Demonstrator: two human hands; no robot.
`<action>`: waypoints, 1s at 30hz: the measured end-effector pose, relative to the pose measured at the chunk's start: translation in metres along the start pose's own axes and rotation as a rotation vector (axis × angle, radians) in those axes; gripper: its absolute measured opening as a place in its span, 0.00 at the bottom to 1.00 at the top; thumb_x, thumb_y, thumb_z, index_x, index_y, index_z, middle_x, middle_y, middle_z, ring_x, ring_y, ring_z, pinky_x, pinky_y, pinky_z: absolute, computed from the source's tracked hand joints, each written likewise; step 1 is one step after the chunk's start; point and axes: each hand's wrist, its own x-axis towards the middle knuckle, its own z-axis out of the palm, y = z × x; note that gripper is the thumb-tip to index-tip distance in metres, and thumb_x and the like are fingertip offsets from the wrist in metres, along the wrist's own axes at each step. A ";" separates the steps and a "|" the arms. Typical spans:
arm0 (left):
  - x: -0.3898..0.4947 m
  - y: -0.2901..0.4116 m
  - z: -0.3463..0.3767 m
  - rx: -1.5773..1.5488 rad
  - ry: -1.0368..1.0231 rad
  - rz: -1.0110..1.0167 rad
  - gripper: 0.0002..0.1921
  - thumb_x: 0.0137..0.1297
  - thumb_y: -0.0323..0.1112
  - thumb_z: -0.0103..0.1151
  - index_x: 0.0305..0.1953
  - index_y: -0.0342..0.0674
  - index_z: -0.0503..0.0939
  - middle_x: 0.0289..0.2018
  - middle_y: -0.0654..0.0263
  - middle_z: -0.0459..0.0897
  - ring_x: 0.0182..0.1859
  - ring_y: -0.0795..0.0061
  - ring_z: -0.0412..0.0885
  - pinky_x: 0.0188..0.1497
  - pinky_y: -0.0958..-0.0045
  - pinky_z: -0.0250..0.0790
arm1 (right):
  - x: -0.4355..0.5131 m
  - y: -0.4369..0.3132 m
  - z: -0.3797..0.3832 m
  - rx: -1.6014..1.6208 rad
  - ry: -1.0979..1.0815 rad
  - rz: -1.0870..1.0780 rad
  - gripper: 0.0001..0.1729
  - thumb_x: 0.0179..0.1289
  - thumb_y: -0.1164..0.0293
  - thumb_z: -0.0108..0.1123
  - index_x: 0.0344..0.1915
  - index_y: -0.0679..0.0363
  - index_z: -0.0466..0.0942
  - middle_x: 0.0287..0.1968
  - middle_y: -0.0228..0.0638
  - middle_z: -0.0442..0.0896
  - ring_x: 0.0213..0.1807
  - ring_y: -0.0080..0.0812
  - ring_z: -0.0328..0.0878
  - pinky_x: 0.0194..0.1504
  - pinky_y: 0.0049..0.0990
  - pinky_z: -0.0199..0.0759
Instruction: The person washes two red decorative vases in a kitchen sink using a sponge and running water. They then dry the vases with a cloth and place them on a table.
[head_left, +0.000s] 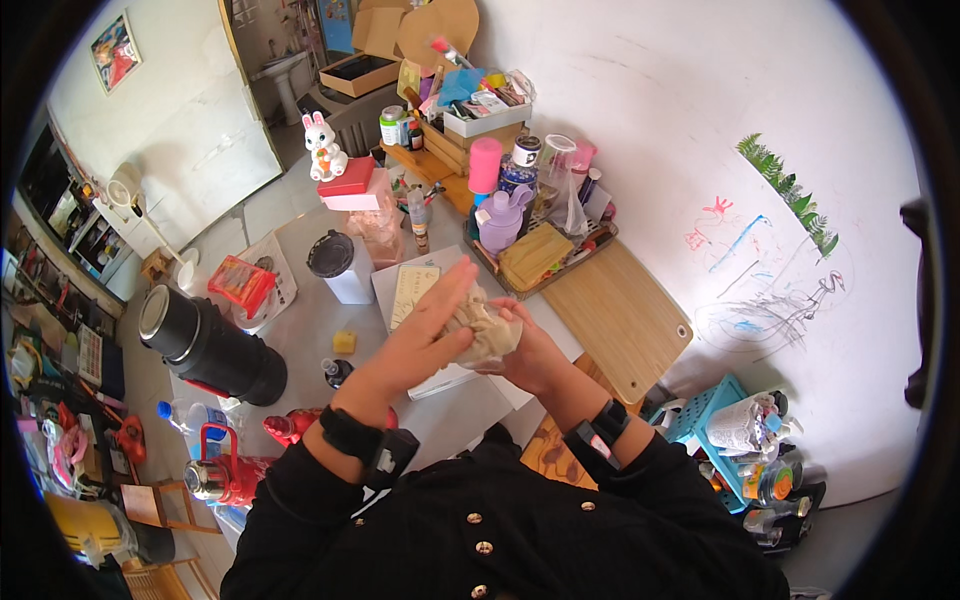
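Between my hands, above the grey table, is a crumpled beige cloth-like bundle (482, 327), partly wrapped in what looks like clear plastic. My left hand (431, 322) lies flat against its left side with the fingers extended. My right hand (529, 341) holds it from the right, fingers curled around its edge. Below them lie a flat white box or book (442, 384) and a cream printed card (414, 291). A small yellow block (344, 343) and a little dark bottle (337, 372) stand left of my left forearm.
A large black thermos (225, 349), a red flask (232, 478) and a white bin with black liner (352, 274) stand leftward. Ahead are a rabbit figurine (324, 150) and a tray holding a lilac bottle (501, 221). A wooden board (622, 322) lies right, beside a teal rack (709, 420).
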 end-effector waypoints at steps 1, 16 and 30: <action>-0.002 -0.002 -0.003 -0.179 -0.021 -0.063 0.30 0.60 0.39 0.53 0.63 0.45 0.60 0.65 0.56 0.53 0.67 0.59 0.50 0.66 0.64 0.45 | -0.001 -0.002 -0.001 0.018 -0.017 0.036 0.28 0.58 0.54 0.57 0.55 0.42 0.57 0.52 0.29 0.67 0.52 0.38 0.69 0.43 0.42 0.68; 0.002 -0.006 0.015 -0.640 0.381 -0.418 0.18 0.64 0.30 0.49 0.55 0.37 0.68 0.44 0.68 0.75 0.44 0.81 0.73 0.47 0.77 0.67 | 0.001 -0.002 0.016 -0.065 0.066 -0.022 0.28 0.59 0.51 0.53 0.55 0.47 0.59 0.52 0.30 0.69 0.48 0.35 0.71 0.40 0.39 0.71; 0.005 -0.002 -0.003 -0.864 0.226 -0.355 0.31 0.61 0.34 0.54 0.64 0.40 0.55 0.55 0.63 0.71 0.57 0.69 0.68 0.60 0.70 0.59 | 0.004 -0.001 0.024 -0.006 0.059 0.090 0.29 0.59 0.45 0.48 0.56 0.46 0.60 0.52 0.30 0.69 0.48 0.36 0.71 0.41 0.38 0.69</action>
